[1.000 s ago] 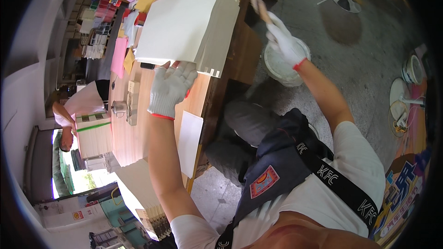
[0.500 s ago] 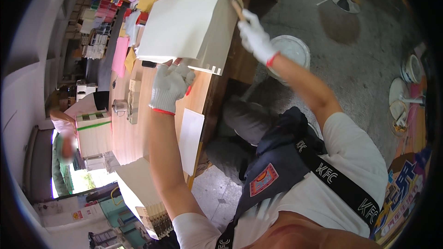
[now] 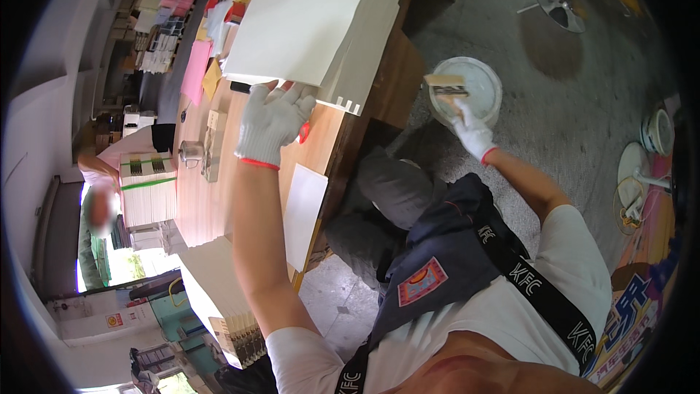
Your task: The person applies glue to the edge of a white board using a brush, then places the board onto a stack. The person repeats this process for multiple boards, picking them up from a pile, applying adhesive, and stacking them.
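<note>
A thick stack of white paper sheets [image 3: 299,25] lies along the table's right edge, with small notched steps at its near corner. My left hand [image 3: 271,122], in a white knit glove with bare fingertips, grips the stack's near edge. A small red thing [image 3: 303,132] shows beside that hand; its kind is unclear. My right hand [image 3: 472,131], also gloved, is closed round the handle of a wide, flat brush [image 3: 446,86]. The brush, slightly blurred, is over a round white bucket [image 3: 493,79] on the floor, which holds something whitish.
On the wooden table [image 3: 240,197] lie a white sheet [image 3: 305,208], a metal cup [image 3: 191,152] and a long block [image 3: 213,144]. Another paper stack [image 3: 211,284] stands nearer me. A person [image 3: 109,168] is at a banded stack [image 3: 148,193] on the left. A metal stool base [image 3: 563,7] stands on the floor.
My right hand has carried the brush from the stack's right side down and right to the bucket. My left hand stays at the stack's near edge. The whole view has shifted slightly.
</note>
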Tool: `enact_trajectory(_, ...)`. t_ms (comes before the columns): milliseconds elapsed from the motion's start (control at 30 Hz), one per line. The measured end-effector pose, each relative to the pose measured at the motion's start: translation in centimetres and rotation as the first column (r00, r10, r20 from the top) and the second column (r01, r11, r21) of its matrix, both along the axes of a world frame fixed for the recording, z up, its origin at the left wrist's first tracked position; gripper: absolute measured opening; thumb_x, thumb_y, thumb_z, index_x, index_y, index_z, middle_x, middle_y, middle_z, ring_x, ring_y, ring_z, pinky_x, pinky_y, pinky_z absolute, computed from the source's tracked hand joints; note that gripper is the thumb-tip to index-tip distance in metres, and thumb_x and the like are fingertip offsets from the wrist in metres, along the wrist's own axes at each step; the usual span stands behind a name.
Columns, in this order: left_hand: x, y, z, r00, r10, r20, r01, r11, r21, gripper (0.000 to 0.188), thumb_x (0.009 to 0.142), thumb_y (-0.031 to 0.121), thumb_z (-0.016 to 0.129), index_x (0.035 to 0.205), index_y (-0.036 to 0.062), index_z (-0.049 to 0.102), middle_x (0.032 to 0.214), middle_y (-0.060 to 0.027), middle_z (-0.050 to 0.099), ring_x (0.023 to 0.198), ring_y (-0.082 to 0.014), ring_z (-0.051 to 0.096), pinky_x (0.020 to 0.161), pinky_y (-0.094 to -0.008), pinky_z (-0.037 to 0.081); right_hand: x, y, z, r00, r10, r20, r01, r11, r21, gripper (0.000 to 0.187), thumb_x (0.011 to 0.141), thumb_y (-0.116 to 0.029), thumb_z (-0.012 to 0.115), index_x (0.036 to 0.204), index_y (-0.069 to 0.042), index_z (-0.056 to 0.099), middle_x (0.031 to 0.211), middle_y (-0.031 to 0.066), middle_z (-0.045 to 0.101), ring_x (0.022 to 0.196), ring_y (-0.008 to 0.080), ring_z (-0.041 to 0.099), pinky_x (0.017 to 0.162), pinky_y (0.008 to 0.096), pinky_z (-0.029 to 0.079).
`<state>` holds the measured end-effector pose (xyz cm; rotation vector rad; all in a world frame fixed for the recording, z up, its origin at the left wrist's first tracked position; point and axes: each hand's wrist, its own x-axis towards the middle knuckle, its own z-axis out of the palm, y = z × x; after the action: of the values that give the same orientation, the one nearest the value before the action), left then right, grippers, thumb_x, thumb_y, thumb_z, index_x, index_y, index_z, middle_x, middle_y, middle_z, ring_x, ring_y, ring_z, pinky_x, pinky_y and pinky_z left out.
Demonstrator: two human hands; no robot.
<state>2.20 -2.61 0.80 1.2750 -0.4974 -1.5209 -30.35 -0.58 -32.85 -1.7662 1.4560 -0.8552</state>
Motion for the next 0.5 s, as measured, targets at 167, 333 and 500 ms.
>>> enact_trajectory(167,-1.6,-2.1,-0.4,0.954,0.217,-0.205,-0.217,0.976,0.022,0.040,0.097,0.028,0.046,0.127,0.0010,0.042,0.135,-0.0203,0.046,0.126,-0.0377,0.046,0.101,-0.0574,0.045,-3.3,-6.0,-8.3,0.872,0.111,-0.476,-0.173,0.981,-0.088,0.050,0.096,-0.037,0.053,0.141,-0.020,0.043,0.082,0.0206,0.068,0.074,0.0422,0.066,0.073,0.0536,0.050)
enact_trajectory(333,-2.1,-3.5,-2.8,0.946,0.325,-0.004,-0.325,0.945,-0.031,0.042,0.097,0.026,0.046,0.125,-0.0050,0.042,0.124,-0.0241,0.054,0.107,-0.0378,0.060,0.079,-0.0433,0.059,2.6,-7.0,14.8,0.966,0.259,0.025,-0.229,0.894,-0.385,0.034,0.095,-0.022,0.057,0.126,-0.007,0.059,0.110,0.0189,0.065,0.100,0.0335,0.064,0.084,0.0414,0.052)
enact_trajectory(500,-1.7,-4.1,-3.7,0.951,0.300,-0.073,-0.305,0.950,-0.063,0.037,0.098,0.024,0.046,0.126,-0.0004,0.045,0.111,-0.0196,0.063,0.091,-0.0366,0.066,0.064,-0.0390,0.061,6.1,-6.6,25.2,0.859,0.478,-0.181,-0.416,0.448,-0.791,0.041,0.083,-0.006,0.061,0.123,-0.013,0.061,0.126,0.0102,0.062,0.092,0.0261,0.068,0.079,0.0368,0.055)
